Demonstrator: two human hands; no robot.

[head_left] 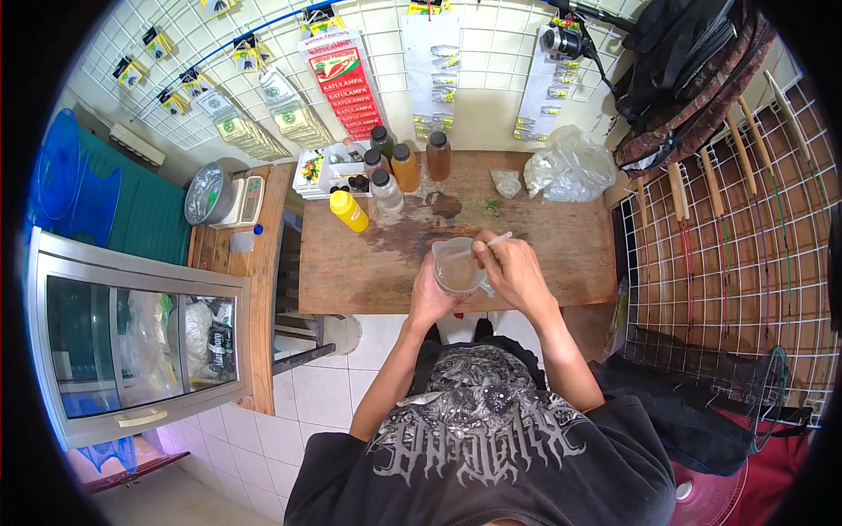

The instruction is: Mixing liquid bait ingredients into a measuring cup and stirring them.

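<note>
A clear plastic cup point(456, 267) was over the near edge of the wooden table point(561, 254). The left hand point(430, 294) had its fingers curled around the cup's side. The right hand point(513, 272) pinched a thin white stick point(493, 241) that dipped into the cup. A yellow bottle point(348, 210) lay near some capped bottles point(405, 167) farther back.

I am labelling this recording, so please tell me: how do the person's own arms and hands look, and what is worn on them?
Both forearms are bare: no sleeves reach them. The left hand and right hand have no gloves; I see no rings, watch or bracelet. The black shirt has a grey print.
</note>
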